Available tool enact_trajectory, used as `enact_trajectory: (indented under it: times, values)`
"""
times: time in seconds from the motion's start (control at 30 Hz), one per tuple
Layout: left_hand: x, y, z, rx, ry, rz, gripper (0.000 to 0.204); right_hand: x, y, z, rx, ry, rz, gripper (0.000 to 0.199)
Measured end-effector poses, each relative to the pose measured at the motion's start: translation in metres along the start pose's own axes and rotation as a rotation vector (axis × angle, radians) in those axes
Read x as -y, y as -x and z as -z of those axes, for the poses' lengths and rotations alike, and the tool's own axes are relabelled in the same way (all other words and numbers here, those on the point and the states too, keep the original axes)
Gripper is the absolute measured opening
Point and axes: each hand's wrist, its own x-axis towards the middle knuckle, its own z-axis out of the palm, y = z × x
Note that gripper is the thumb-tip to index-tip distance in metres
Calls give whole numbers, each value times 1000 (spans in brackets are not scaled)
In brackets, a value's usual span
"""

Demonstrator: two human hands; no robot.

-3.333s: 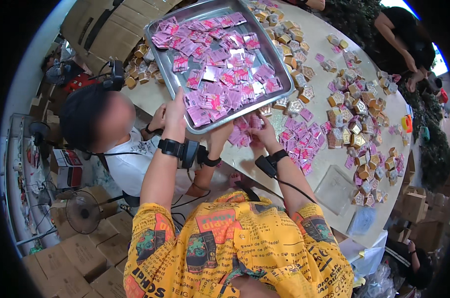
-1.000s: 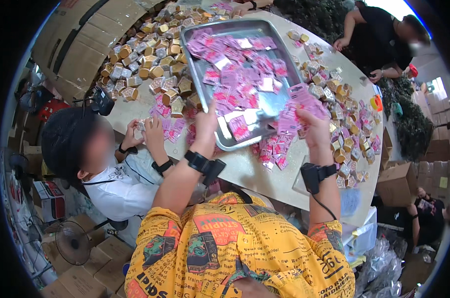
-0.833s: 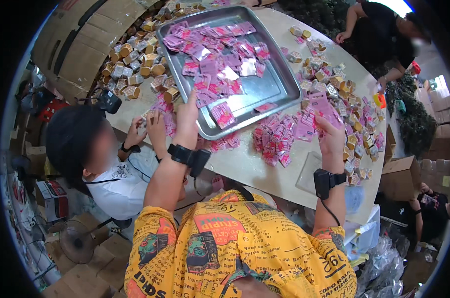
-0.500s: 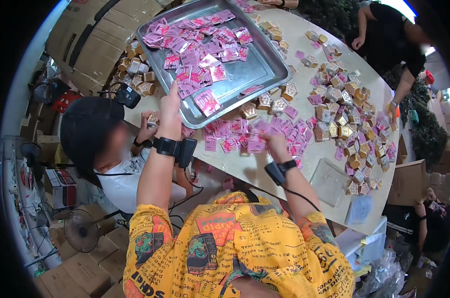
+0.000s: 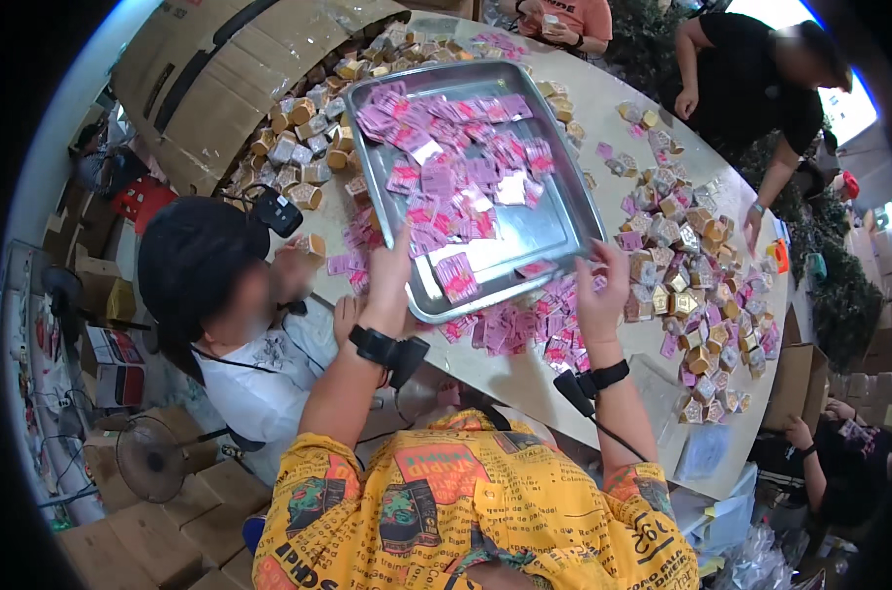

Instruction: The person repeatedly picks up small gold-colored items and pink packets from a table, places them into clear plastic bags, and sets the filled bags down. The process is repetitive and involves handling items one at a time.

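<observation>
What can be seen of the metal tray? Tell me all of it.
The metal tray is a shallow, shiny rectangular pan with rounded corners and a raised rim. It lies askew on the pale round table, strewn with pink sachets, thickest at its far end; the near right part shows bare metal. The left hand grips its near rim; the right hand is at its near right corner.
</observation>
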Motion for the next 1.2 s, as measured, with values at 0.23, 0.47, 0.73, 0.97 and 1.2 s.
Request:
enact_trajectory:
  times: [0.23, 0.47, 0.73, 0.97, 1.2]
  values:
    - [27, 30, -35, 138, -34, 22, 59, -6, -69, -28, 302, 518, -118, 105]
    - [19, 54, -66, 207, 55, -219, 51, 2, -32, -55, 417, 368, -57, 108]
    - [39, 60, -92, 277, -19, -116, 55, -2, -21, -67, 353, 195, -176, 84]
    - [35, 65, -98, 319, -32, -138, 50, -20, -30, -59, 410, -258, -282, 69]
    - [40, 63, -113, 299, -108, -72, 57, -36, -39, -49, 495, -404, -335, 61]
